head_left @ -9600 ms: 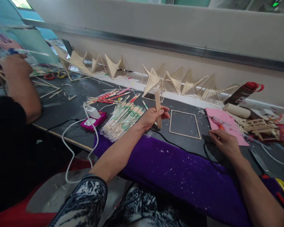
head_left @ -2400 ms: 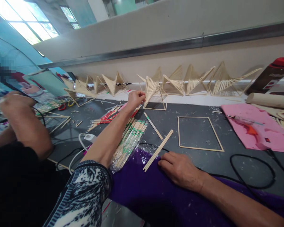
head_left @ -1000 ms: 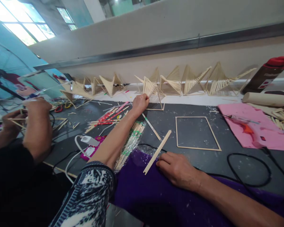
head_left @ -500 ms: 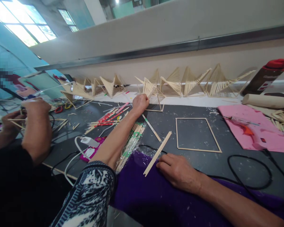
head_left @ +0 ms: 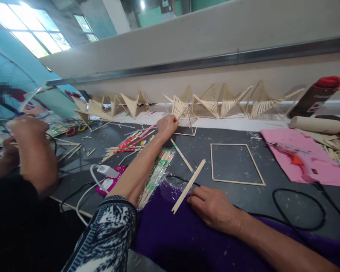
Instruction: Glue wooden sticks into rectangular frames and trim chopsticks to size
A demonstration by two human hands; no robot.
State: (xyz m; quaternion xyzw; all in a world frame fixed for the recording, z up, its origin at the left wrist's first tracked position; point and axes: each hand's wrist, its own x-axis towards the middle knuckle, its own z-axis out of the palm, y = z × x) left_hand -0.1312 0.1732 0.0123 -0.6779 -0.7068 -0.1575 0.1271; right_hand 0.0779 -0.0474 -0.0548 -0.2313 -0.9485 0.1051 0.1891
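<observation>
My left hand (head_left: 167,127) reaches to the back of the table and is closed on the near corner of a twisted wooden-stick model (head_left: 179,106). Its fingertips partly hide where they grip. My right hand (head_left: 212,207) rests palm down on a purple cloth (head_left: 164,230), loosely bent, with nothing visible in it. Just left of its fingertips lie a few loose wooden sticks (head_left: 188,186), side by side. A square stick frame (head_left: 212,162) lies flat on the dark table beyond the right hand. Between my arms is a clear plastic pack of sticks (head_left: 157,177).
More stick models (head_left: 234,100) line the back wall. On the right, a glue gun (head_left: 297,160) lies on pink cloth (head_left: 286,138), its black cord (head_left: 299,228) looping forward. A bottle (head_left: 314,96) stands behind. A purple power strip (head_left: 113,181) and a co-worker's hands (head_left: 28,128) are left.
My two hands have barely moved, and the left keeps its hold on the stick model. The co-worker's hands have shifted left. The camera view has tilted slightly.
</observation>
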